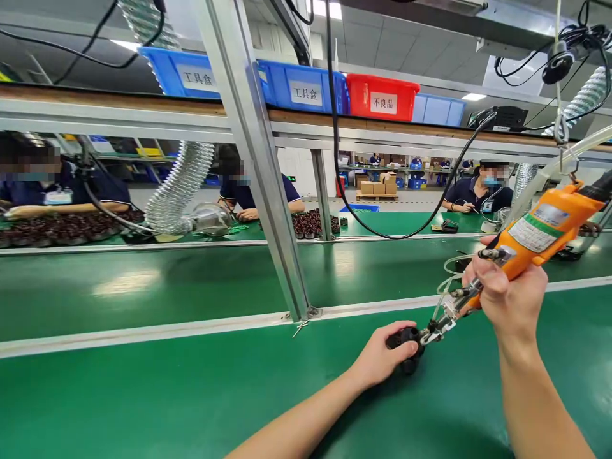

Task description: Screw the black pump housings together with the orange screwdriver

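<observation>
My right hand (514, 293) is wrapped round an orange electric screwdriver (535, 233), tilted with its tip down to the left. Thin clear tubes (447, 277) run along its metal front end. That tip meets a small black part (406, 347) just above or on the green bench top. My left hand (382, 357) grips this black part between thumb and fingers. Its exact kind cannot be made out, and the fingers cover some of it. The screwdriver hangs from a hook (568, 162) at its upper end.
A metal post (261, 166) rises from the bench ahead. Blue bins (306, 89) and a red bin (382, 95) stand on the shelf above. A black cable (335, 127) loops down. Several co-workers (258, 191) sit across the green line, near piles of dark brown parts (62, 223).
</observation>
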A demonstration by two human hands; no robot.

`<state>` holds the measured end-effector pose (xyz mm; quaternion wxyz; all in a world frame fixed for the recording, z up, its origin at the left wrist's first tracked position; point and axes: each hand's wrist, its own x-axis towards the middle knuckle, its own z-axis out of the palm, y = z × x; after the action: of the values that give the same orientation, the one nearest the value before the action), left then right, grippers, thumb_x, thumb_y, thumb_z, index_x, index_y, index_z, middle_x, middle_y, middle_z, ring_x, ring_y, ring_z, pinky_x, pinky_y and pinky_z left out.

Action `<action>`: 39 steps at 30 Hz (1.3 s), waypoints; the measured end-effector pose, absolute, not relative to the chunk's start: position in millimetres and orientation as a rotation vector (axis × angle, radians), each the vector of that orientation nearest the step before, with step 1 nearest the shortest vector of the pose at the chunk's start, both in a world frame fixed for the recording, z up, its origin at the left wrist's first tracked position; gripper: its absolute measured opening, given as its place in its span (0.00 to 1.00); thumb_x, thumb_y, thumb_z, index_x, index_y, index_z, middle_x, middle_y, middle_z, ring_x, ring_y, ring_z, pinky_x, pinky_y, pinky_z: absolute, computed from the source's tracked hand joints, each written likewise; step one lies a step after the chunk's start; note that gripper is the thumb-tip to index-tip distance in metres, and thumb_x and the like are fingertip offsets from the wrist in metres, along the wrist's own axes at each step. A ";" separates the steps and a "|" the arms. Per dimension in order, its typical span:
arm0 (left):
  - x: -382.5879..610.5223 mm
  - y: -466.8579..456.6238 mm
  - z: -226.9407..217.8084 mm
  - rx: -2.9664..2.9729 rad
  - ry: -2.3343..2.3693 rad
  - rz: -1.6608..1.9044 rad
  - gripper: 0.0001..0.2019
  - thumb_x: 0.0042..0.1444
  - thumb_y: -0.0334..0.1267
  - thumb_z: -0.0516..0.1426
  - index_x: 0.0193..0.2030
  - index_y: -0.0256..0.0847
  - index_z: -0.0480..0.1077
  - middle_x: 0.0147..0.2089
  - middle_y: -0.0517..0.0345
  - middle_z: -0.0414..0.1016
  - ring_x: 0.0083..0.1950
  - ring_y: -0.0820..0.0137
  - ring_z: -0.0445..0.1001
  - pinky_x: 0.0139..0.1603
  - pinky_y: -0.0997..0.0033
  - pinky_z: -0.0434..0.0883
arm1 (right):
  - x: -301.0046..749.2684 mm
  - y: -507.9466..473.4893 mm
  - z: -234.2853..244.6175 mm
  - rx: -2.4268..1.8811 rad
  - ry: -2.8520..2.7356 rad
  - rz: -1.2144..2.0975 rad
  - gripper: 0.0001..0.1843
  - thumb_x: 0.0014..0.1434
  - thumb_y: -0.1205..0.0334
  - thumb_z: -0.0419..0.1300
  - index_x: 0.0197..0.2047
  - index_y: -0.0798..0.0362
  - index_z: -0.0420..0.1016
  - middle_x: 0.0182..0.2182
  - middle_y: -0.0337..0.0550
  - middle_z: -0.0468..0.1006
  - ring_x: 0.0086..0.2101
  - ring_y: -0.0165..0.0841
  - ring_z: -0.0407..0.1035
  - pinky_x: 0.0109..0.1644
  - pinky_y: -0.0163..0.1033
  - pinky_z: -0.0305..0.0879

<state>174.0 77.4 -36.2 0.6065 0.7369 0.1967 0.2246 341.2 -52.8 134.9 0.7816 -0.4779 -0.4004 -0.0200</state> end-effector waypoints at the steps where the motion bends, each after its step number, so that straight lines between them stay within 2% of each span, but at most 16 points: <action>1: 174.1 77.9 -37.8 1.692 0.453 0.516 0.26 0.56 0.49 0.68 0.59 0.40 0.79 0.48 0.54 0.82 0.46 0.63 0.76 0.53 0.64 0.72 | 341.5 -50.8 135.2 -0.994 -0.855 -0.027 0.24 0.49 0.55 0.73 0.47 0.53 0.74 0.29 0.37 0.72 0.24 0.30 0.67 0.30 0.40 0.71; 8: 175.3 79.2 -42.3 1.648 0.426 0.512 0.26 0.56 0.48 0.68 0.59 0.40 0.78 0.46 0.56 0.82 0.45 0.64 0.76 0.52 0.66 0.72 | 333.3 -41.5 136.9 -1.068 -0.869 -0.042 0.22 0.48 0.54 0.73 0.43 0.53 0.74 0.27 0.37 0.72 0.25 0.32 0.69 0.30 0.39 0.72; 15: 177.3 72.8 -32.2 1.620 0.385 0.543 0.25 0.55 0.50 0.69 0.55 0.37 0.79 0.47 0.53 0.81 0.46 0.61 0.76 0.53 0.63 0.71 | 317.4 -26.3 131.4 -1.114 -0.948 -0.043 0.18 0.46 0.56 0.72 0.35 0.52 0.69 0.22 0.34 0.69 0.23 0.28 0.63 0.27 0.35 0.68; 26: 173.3 71.1 -43.2 1.651 0.383 0.580 0.24 0.58 0.52 0.68 0.55 0.40 0.75 0.46 0.54 0.78 0.45 0.63 0.73 0.50 0.66 0.69 | 313.5 -16.8 124.1 -1.116 -0.908 0.088 0.22 0.44 0.56 0.74 0.38 0.53 0.69 0.22 0.32 0.69 0.22 0.27 0.64 0.25 0.33 0.67; 30: 160.2 70.6 -50.3 1.669 0.317 0.659 0.24 0.59 0.56 0.68 0.51 0.43 0.68 0.55 0.50 0.75 0.52 0.61 0.72 0.55 0.63 0.68 | 324.0 -26.4 130.9 -1.034 -0.862 -0.055 0.24 0.45 0.56 0.75 0.42 0.53 0.72 0.23 0.33 0.70 0.22 0.28 0.65 0.28 0.36 0.71; 32: 155.1 71.5 -53.6 1.593 0.173 0.560 0.28 0.58 0.58 0.68 0.54 0.45 0.63 0.57 0.48 0.74 0.53 0.60 0.73 0.55 0.61 0.68 | 330.7 -36.6 136.0 -1.011 -0.850 -0.164 0.25 0.45 0.55 0.77 0.43 0.53 0.73 0.24 0.34 0.71 0.22 0.30 0.67 0.28 0.38 0.73; 35: 153.6 71.8 -59.0 1.580 0.170 0.529 0.34 0.57 0.55 0.70 0.61 0.48 0.58 0.51 0.51 0.75 0.49 0.62 0.73 0.52 0.62 0.68 | 337.5 -51.6 141.5 -1.016 -0.851 -0.278 0.25 0.46 0.53 0.77 0.43 0.54 0.76 0.25 0.37 0.73 0.22 0.31 0.68 0.25 0.38 0.72; 37: 155.3 71.3 -62.0 1.656 0.278 0.626 0.38 0.56 0.54 0.70 0.66 0.48 0.58 0.53 0.51 0.73 0.52 0.60 0.72 0.57 0.61 0.67 | 337.6 -56.2 142.7 -1.020 -0.850 -0.286 0.24 0.47 0.52 0.76 0.43 0.54 0.76 0.27 0.38 0.73 0.22 0.31 0.68 0.24 0.37 0.71; 39: 157.0 71.3 -63.2 1.690 0.316 0.662 0.38 0.58 0.55 0.68 0.70 0.47 0.60 0.59 0.49 0.72 0.57 0.57 0.70 0.62 0.59 0.65 | 334.2 -55.2 142.1 -1.000 -0.839 -0.235 0.25 0.46 0.52 0.76 0.43 0.53 0.75 0.27 0.37 0.73 0.22 0.30 0.68 0.24 0.37 0.71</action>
<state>157.0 71.3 -63.2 0.6049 0.7305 0.1367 0.2860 334.2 -55.2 142.1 0.7879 -0.4643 -0.3896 -0.1093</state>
